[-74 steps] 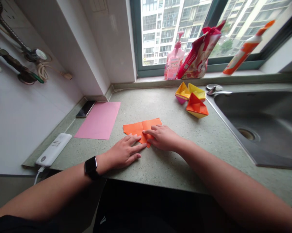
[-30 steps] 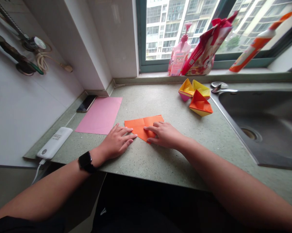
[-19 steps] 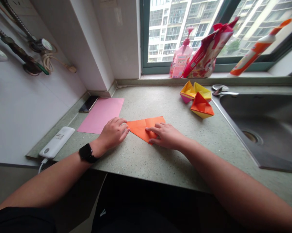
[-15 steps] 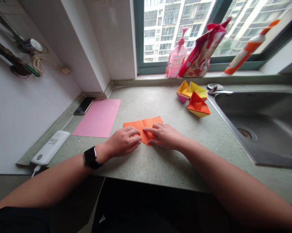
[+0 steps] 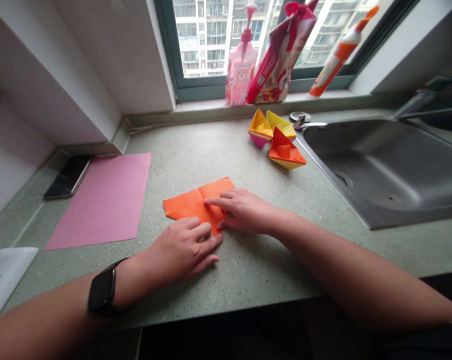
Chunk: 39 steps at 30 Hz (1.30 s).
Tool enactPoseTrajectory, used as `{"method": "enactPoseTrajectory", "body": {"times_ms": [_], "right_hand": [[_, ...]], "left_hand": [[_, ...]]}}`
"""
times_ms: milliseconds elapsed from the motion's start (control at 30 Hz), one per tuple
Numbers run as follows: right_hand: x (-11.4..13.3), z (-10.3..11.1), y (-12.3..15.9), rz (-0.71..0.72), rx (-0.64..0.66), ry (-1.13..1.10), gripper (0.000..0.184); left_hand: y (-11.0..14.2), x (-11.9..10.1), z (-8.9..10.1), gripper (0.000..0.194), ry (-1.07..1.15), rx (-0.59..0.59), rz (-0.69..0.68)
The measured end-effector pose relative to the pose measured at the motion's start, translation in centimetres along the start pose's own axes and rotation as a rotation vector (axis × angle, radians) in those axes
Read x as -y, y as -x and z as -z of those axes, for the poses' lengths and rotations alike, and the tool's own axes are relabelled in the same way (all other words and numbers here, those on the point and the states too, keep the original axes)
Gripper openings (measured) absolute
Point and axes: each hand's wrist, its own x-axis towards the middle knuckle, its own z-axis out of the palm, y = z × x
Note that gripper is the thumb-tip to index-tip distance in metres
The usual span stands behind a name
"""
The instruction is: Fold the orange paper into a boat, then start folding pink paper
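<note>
On the speckled counter (image 5: 188, 145) before you, the creased orange paper (image 5: 188, 201) lies flat, left of the sink (image 5: 402, 155). Your right hand (image 5: 250, 212) grasps nothing: its index finger rests outstretched on the paper, near the central crease. Your left hand (image 5: 178, 252) lies palm down with fingers bent over the near edge; you cannot tell whether they pinch it. A pink sheet (image 5: 105, 200) lies farther left, apart from your paper.
</note>
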Motion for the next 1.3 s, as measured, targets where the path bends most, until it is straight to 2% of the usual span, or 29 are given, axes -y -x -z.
{"method": "enactPoseTrajectory", "body": {"times_ms": [200, 400, 567, 667, 767, 833, 933, 1000, 1067, 1133, 1300], "right_hand": [[-1.1, 0.8, 0.1, -0.294, -0.070, 0.015, 0.069], [-2.9, 1.4, -0.5, -0.503, -0.185, 0.038, 0.066], [-4.9, 1.3, -1.4, -0.624, -0.266, 0.093, 0.054], [-5.7, 1.1, -1.6, -0.640, -0.335, 0.145, 0.044], [-5.4, 1.2, -1.3, -0.579, -0.431, 0.152, 0.041], [-4.5, 1.3, -0.9, -0.456, -0.468, 0.125, 0.041], [-2.3, 1.1, -0.2, -0.170, -0.373, 0.068, 0.036], [-1.0, 0.6, 0.1, -0.012, -0.229, 0.038, 0.028], [-0.3, 0.0, 0.2, 0.049, -0.124, 0.005, 0.025], [-0.2, -0.4, 0.2, 0.074, -0.074, -0.028, 0.024], [-0.5, -0.5, 0.1, 0.080, -0.069, -0.056, 0.023]], "left_hand": [[0.0, 0.0, 0.0, 0.034, 0.067, 0.045, 0.027], [-0.2, 0.2, 0.3, 0.029, 0.089, 0.067, 0.041], [-0.3, 0.3, 0.4, 0.027, 0.060, 0.076, 0.047], [-0.3, 0.2, 0.5, 0.028, 0.038, 0.075, 0.039], [-0.1, 0.1, 0.7, 0.032, 0.023, 0.080, 0.036], [0.1, 0.1, 0.8, 0.038, 0.022, 0.085, 0.028], [0.4, 0.0, 0.9, 0.046, 0.024, 0.078, 0.022], [0.5, -0.2, 0.9, 0.048, 0.028, 0.064, 0.018], [0.6, -0.3, 1.0, 0.047, 0.025, 0.054, 0.015], [0.6, -0.5, 1.1, 0.044, 0.025, 0.050, 0.021], [0.9, -0.2, 1.3, 0.025, 0.033, 0.065, 0.119]]}}
